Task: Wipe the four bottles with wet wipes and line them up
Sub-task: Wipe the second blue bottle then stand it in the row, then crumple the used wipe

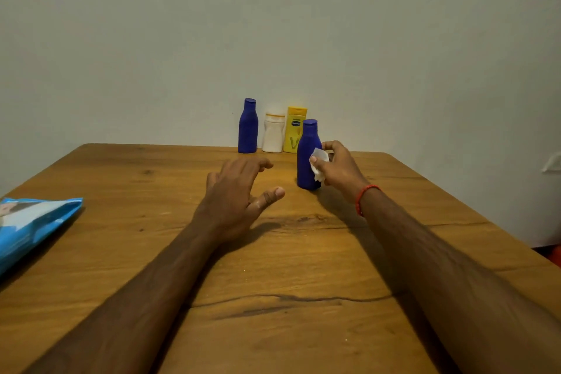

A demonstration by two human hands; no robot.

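Note:
A blue bottle [306, 158] stands upright on the wooden table [273, 267], nearer to me than the others. My right hand [340, 168] pinches a crumpled white wet wipe [318, 162] against that bottle's right side. My left hand [239, 191] hovers over the table to the bottle's left, fingers spread, holding nothing. Against the wall behind stand a second blue bottle [248, 127], a white bottle [273, 133] and a yellow bottle [294, 129], side by side in a row.
A blue pack of wet wipes [30, 225] lies at the table's left edge. A pale wall rises directly behind the far table edge. A red thread band sits on my right wrist [365, 199].

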